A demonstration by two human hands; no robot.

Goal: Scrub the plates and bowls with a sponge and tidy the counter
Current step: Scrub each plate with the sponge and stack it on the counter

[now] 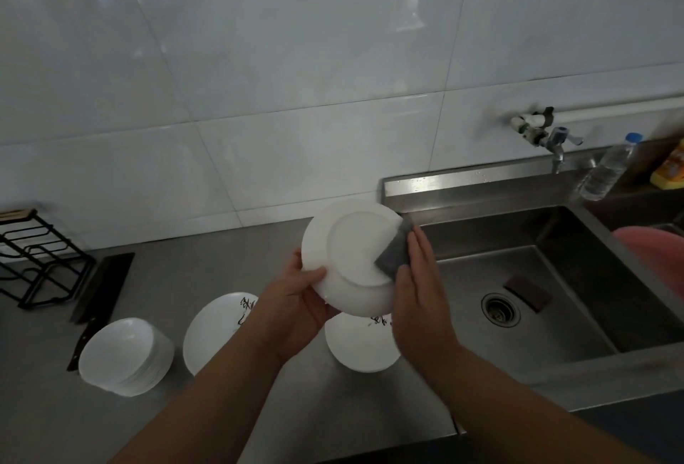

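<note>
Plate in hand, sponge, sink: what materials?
Plate: probably glazed ceramic, possibly melamine; white, smooth, soft sheen, raised foot ring. Sponge: dark grey, matte, looks like abrasive scouring fibre. Sink: stainless steel, brushed finish; grey metallic reflections.

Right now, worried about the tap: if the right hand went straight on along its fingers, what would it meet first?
Likely the sink's back ledge, then the tiled wall; depth is unclear. The tap sits well to the right of where the right hand points.

Bowl stack (126, 356), knife (103, 286), rack (37, 256) crowd counter (44, 408) left; sink basin (481, 230) open but for scouring pad (529, 293).
</note>
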